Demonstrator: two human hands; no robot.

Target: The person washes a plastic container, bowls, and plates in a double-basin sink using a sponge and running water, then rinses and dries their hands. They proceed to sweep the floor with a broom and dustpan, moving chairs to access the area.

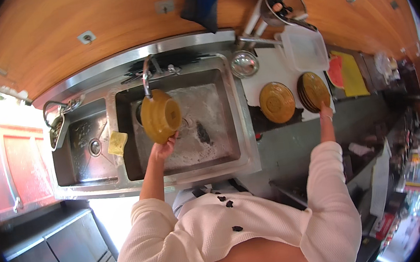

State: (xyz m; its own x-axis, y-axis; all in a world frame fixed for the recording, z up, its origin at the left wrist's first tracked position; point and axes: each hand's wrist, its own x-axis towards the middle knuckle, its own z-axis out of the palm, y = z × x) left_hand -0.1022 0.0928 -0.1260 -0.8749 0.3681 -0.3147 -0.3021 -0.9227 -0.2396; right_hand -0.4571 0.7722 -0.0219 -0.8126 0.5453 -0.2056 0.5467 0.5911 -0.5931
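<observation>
With my left hand [165, 148] I hold a yellow-brown bowl [160, 117] by its lower rim, tilted on its side below the chrome faucet [147, 78] and over the large sink basin [227, 113]. Suds and a dark object [202, 132] lie on the basin floor. Far to the right, my right hand [325, 112] is at the near edge of a stack of yellow-brown plates [315, 91]; its fingers are partly hidden, so I cannot tell if they grip a plate. A single round yellow-brown dish [277, 102] sits left of that stack.
A yellow sponge [117, 143] rests on the divider beside the small basin [81, 144]. Right of the sink are a round metal strainer or bowl [245, 64], a translucent plastic container [304, 48], a watermelon piece [336, 71] and a yellow board [353, 73]. A glass lid [283, 4] hangs above.
</observation>
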